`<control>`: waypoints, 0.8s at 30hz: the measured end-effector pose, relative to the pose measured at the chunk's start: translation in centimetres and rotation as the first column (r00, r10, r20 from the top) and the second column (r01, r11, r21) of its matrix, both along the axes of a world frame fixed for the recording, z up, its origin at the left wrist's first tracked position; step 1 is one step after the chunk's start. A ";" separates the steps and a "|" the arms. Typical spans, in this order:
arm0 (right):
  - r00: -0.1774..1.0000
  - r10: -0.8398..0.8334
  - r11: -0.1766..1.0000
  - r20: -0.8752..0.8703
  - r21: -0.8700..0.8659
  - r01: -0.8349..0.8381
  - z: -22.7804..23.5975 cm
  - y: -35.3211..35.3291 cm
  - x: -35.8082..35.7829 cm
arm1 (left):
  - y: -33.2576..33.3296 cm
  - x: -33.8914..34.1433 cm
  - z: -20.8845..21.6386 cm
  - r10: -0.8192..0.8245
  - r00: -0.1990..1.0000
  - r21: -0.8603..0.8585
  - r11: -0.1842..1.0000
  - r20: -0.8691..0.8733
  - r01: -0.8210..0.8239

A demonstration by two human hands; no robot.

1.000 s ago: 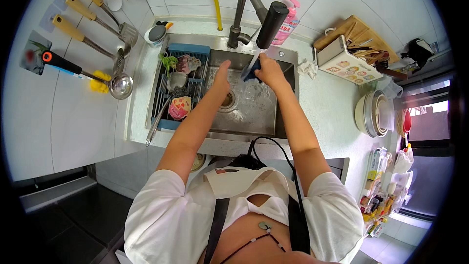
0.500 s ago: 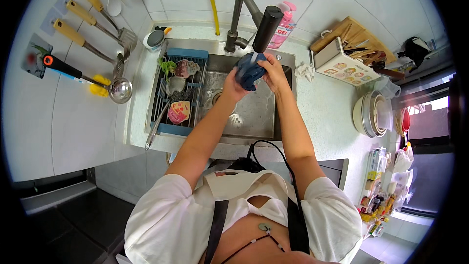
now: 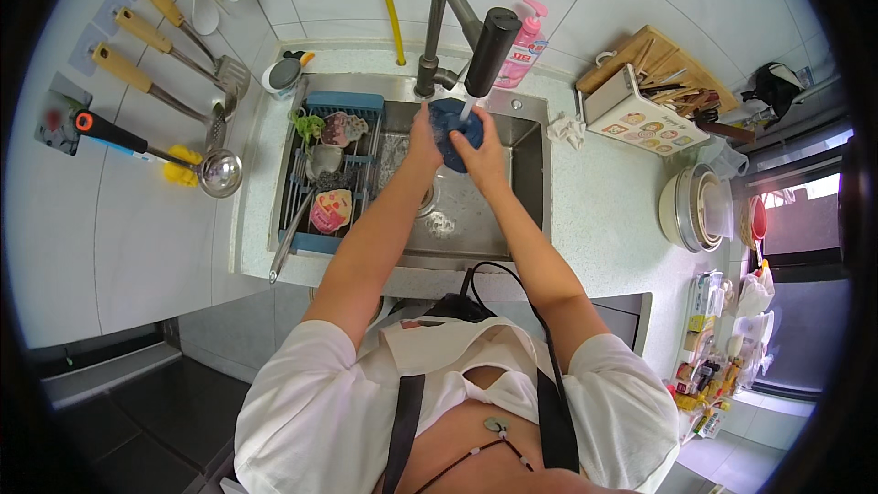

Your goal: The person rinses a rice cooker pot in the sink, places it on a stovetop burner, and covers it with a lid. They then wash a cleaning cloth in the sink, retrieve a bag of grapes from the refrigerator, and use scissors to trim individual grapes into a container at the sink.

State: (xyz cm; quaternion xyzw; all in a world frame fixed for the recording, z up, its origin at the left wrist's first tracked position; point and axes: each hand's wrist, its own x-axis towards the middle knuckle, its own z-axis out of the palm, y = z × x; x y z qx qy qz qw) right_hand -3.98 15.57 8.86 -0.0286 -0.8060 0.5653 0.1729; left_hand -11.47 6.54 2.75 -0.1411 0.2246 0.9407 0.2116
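Both my hands hold a dark blue bowl [image 3: 450, 121] up under the black spout of the tap [image 3: 489, 53], above the steel sink [image 3: 530, 185]. My left hand [image 3: 424, 139] grips the bowl's left side. My right hand [image 3: 480, 155] grips its right and lower side. A thin stream of water runs from the spout onto the bowl.
A blue drying rack [image 3: 322, 178] with small dishes lies across the sink's left half. Utensils and a ladle [image 3: 215, 169] hang on the left wall. A pink bottle [image 3: 523, 44] stands behind the tap. Stacked bowls [image 3: 697, 209] and a utensil holder [image 3: 640, 114] sit on the right counter.
My hands have lifted the blue bowl from low in the sink basin up to the tap spout.
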 end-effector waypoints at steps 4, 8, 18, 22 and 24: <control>0.995 -0.074 0.995 -0.064 0.064 0.078 -0.5 -0.9 -0.5 | 0.7 0.8 0.6 0.065 0.997 -0.098 0.993 0.030 -0.061; 0.967 -0.255 0.949 -0.019 0.187 0.254 0.2 -1.4 -2.6 | 2.0 0.9 -2.7 0.105 0.986 -0.110 0.990 0.133 -0.090; 0.971 -0.022 0.411 0.238 -0.883 0.226 -3.5 1.8 -4.5 | -0.6 3.8 1.1 -0.080 0.988 -0.028 0.996 0.135 0.085; 0.985 -0.080 0.339 0.154 -0.925 0.172 -2.9 2.1 -4.5 | -1.2 5.9 2.3 -0.085 0.978 0.001 0.996 0.189 0.086; 0.968 -0.208 0.309 0.143 -0.929 0.204 -3.1 2.1 -5.0 | -0.2 6.6 3.2 -0.083 0.988 0.139 0.988 0.133 0.065</control>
